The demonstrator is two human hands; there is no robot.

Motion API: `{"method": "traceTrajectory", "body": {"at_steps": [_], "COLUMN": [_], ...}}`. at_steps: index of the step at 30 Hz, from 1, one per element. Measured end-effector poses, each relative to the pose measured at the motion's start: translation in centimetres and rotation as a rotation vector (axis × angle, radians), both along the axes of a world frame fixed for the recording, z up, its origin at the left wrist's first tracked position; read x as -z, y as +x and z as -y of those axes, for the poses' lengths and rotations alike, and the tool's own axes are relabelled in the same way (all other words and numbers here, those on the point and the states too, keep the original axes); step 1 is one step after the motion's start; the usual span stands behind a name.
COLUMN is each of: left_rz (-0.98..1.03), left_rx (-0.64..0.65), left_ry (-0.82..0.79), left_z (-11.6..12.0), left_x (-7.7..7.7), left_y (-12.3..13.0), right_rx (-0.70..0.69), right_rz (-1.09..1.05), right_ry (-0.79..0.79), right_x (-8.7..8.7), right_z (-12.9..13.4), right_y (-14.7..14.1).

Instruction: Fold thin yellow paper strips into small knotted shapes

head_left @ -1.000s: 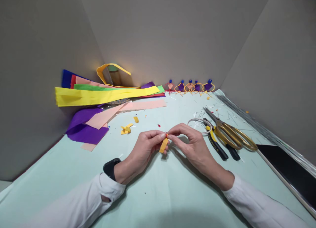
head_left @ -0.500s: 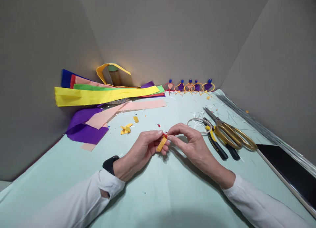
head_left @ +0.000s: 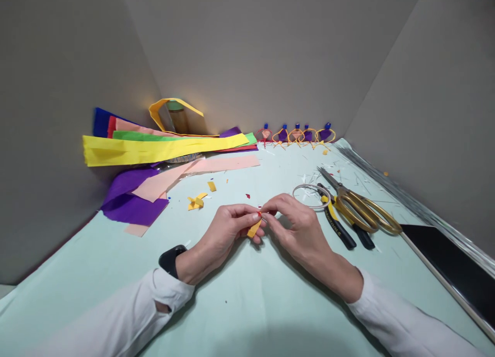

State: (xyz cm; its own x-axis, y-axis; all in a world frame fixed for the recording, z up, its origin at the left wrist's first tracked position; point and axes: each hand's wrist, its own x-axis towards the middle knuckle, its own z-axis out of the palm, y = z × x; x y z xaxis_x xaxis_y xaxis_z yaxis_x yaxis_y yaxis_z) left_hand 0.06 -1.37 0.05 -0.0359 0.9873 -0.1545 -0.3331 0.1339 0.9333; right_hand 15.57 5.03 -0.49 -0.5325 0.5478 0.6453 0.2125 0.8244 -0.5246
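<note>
Near the middle of the table, my left hand (head_left: 232, 228) pinches a small orange strip (head_left: 254, 229) with a bit of red at its top, between thumb and fingers. The strip hangs down over the left fingers. My right hand (head_left: 296, 225) is closed at the red end, thumb and index fingertip together, with a short piece of thin wire showing by the fingertips. The fingertips of both hands almost touch and hide most of the red part.
Gold-handled scissors (head_left: 358, 210), pliers (head_left: 338, 225) and a wire ring (head_left: 296, 192) lie right. A black tablet (head_left: 448, 259) is farther right. Colored strips (head_left: 166, 149), orange scraps (head_left: 196, 202) and a jar (head_left: 178, 118) are left. Several small figures (head_left: 297, 133) line the back.
My left thumb has moved onto the red end, covering more of it, and the orange strip sits slightly differently. My right fingers have shifted a little. The whole view has moved slightly.
</note>
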Motion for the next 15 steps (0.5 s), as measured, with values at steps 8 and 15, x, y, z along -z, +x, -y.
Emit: {"method": "traceTrajectory", "body": {"at_steps": [8, 15], "left_rz": [-0.064, -0.213], "left_rx": [-0.027, -0.075], "left_ry": [0.048, 0.065], "left_z": [0.08, 0.01], "left_x": [0.10, -0.27], "left_y": [0.36, 0.62], "right_rx": [-0.021, 0.000], "right_rz": [-0.004, -0.026], "right_ry": [0.108, -0.002], "right_x": [0.20, 0.15], "right_z": [0.20, 0.43], "right_y": [-0.03, -0.19]}}
